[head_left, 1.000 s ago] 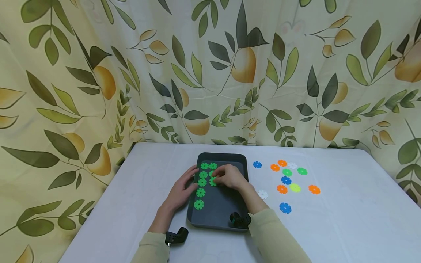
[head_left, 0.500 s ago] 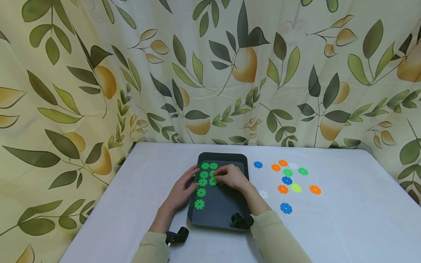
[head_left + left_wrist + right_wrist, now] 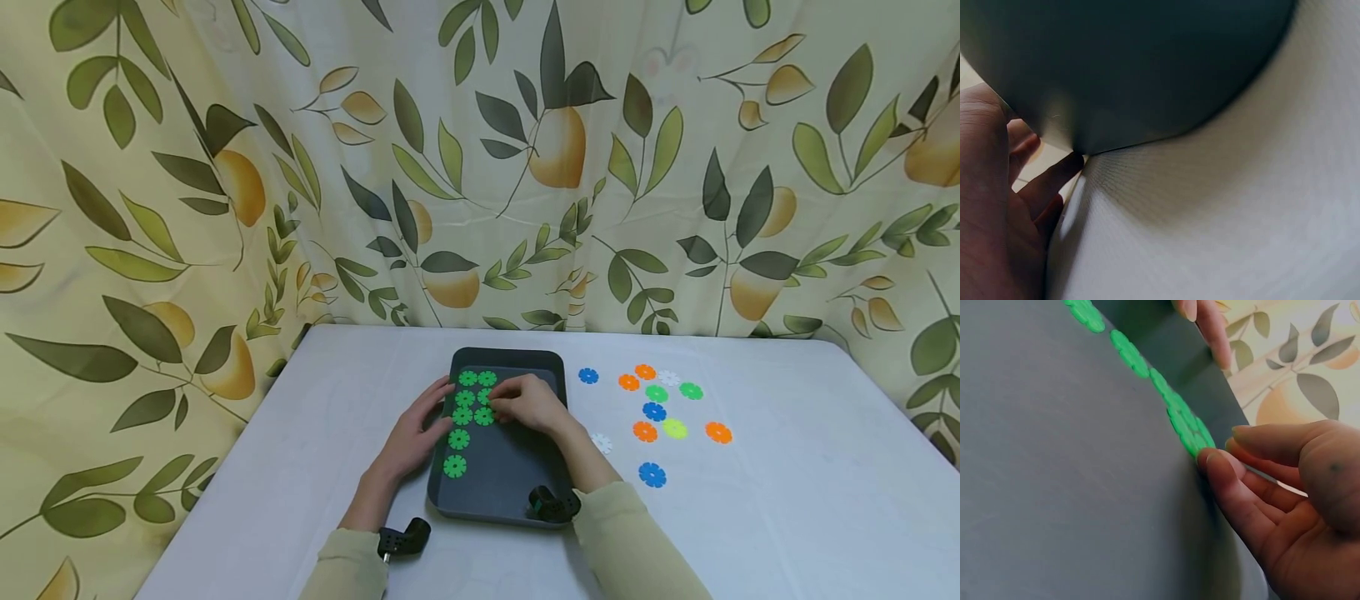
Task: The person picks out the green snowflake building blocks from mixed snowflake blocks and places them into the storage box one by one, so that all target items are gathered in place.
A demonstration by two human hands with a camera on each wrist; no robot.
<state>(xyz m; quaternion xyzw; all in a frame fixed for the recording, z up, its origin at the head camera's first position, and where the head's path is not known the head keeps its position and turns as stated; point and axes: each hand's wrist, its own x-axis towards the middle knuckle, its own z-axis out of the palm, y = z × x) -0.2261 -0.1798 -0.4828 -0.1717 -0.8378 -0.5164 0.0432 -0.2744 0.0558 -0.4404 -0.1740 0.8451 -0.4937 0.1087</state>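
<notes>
A dark grey tray [image 3: 498, 492] holds several green notched plastic discs, a kind of snowflake building disc. One green column runs along its left side, with a disc [image 3: 454, 466] at the near end; a shorter column stands beside it. My right hand [image 3: 528, 404] is over the tray, thumb and fingertips pinching at the right edge of the nearest green snowflake disc [image 3: 483, 415] in the shorter column. In the right wrist view the fingertips [image 3: 1222, 475] meet a green disc [image 3: 1188, 431], partly covering it. My left hand [image 3: 411, 433] rests against the tray's left rim, fingers extended.
Right of the tray, loose discs lie on the white tablecloth [image 3: 810, 467]: blue [image 3: 652, 475], orange [image 3: 718, 432], yellow-green [image 3: 674, 428], white [image 3: 601, 443] and green [image 3: 692, 391]. A leaf-and-fruit patterned curtain [image 3: 495, 167] hangs behind the table.
The green disc at my right fingertips has shifted slightly left, toward the left column. My left hand and the tray hold their places.
</notes>
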